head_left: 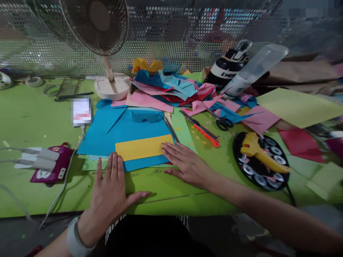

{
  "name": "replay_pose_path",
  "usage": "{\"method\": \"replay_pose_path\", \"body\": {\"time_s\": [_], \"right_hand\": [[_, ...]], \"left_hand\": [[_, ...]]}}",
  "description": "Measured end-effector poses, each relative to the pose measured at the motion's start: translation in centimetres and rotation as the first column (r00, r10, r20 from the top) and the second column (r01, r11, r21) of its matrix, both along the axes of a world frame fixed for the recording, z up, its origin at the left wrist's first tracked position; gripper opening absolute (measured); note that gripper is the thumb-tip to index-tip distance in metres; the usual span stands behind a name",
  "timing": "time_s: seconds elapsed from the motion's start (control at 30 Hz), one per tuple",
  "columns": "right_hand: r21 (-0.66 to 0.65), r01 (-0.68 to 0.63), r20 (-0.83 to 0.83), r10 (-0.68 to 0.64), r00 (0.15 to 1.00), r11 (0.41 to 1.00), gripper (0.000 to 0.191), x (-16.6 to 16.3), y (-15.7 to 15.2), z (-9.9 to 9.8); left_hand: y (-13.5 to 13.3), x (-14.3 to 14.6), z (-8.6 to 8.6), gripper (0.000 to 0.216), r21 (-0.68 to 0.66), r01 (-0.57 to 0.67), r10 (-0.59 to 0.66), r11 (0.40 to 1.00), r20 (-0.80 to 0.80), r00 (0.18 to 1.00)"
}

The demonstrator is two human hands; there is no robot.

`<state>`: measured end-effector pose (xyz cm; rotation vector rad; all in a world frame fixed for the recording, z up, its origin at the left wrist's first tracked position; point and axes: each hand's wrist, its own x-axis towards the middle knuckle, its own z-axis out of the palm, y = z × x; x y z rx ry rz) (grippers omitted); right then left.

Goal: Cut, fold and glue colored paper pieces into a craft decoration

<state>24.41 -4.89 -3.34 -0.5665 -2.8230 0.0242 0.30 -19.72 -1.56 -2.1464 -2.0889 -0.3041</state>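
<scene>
A yellow paper strip (143, 148) lies flat at the near middle of the worktop (163, 194), on top of blue paper (103, 126). Its long axis runs left to right, with the right end slightly farther away than the left, so its long edges slant gently. A band of blue shows along its near edge, and a wider blue area spreads beyond it to the far left.

Both hands are spread open, palms down, with neither gripping anything. The left hand (108, 184) reaches straight forward from the near left, fingers extended toward the far side, its index fingertip at the strip's left end. The little finger stands slightly apart, and the thumb stretches right over the worktop. A pale wristband (76, 235) circles that wrist.

The right hand (186, 164) comes in from the near right, its forearm slanting far and left. Its extended fingertips rest on the strip's right end, while the thumb points left on the near side.

Right of the strip lie an orange utility knife (206, 135) and black-handled scissors (224, 124). Farther right, a yellow glue gun (261, 151) rests on a round black holder (236, 157).
</scene>
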Motion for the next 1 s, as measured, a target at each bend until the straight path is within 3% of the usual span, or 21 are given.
{"method": "replay_pose_path", "body": {"time_s": [0.17, 0.27, 0.33, 0.5, 0.77, 0.9, 1.0], "right_hand": [[0.029, 0.007, 0.017, -0.008, 1.0, 1.0, 0.062, -0.3, -0.2, 0.4], [0.056, 0.005, 0.036, -0.007, 0.999, 0.998, 0.063, -0.5, -0.2, 0.5], [0.062, 0.005, 0.044, -0.007, 0.999, 0.998, 0.062, -0.6, -0.2, 0.5], [0.064, 0.016, 0.012, -0.017, 1.0, 0.998, 0.058, -0.6, -0.2, 0.5], [0.079, 0.055, 0.041, -0.058, 0.997, 0.995, 0.056, 0.4, 0.4, 0.6], [0.018, 0.139, -0.002, -0.139, 0.99, 0.99, 0.047, 0.2, 1.0, 3.0], [-0.209, 0.265, 0.034, -0.263, 0.964, 0.941, 0.034, -2.6, 1.2, 5.7]], "left_hand": [[1.6, 2.0, 1.6, 0.112, 0.06, 0.051, -0.05, 0.997, -0.005, 0.999], [3.8, 4.7, 1.1, 0.113, 0.018, 0.246, -0.247, 0.969, 0.004, 0.969], [5.1, 6.1, 0.3, 0.114, -0.035, 0.314, -0.313, 0.949, 0.03, 0.949], [5.1, 5.9, -1.5, 0.125, -0.052, 0.191, -0.187, 0.98, 0.061, 0.98], [1.7, 1.4, -1.5, 0.122, 0.025, 0.031, -0.031, 0.999, -0.01, 0.999], [1.4, 1.0, -1.4, 0.118, 0.024, 0.037, -0.037, 0.999, -0.002, 0.999], [1.4, 1.1, -1.3, 0.109, 0.017, 0.045, -0.045, 0.999, 0.018, 0.999]]}}
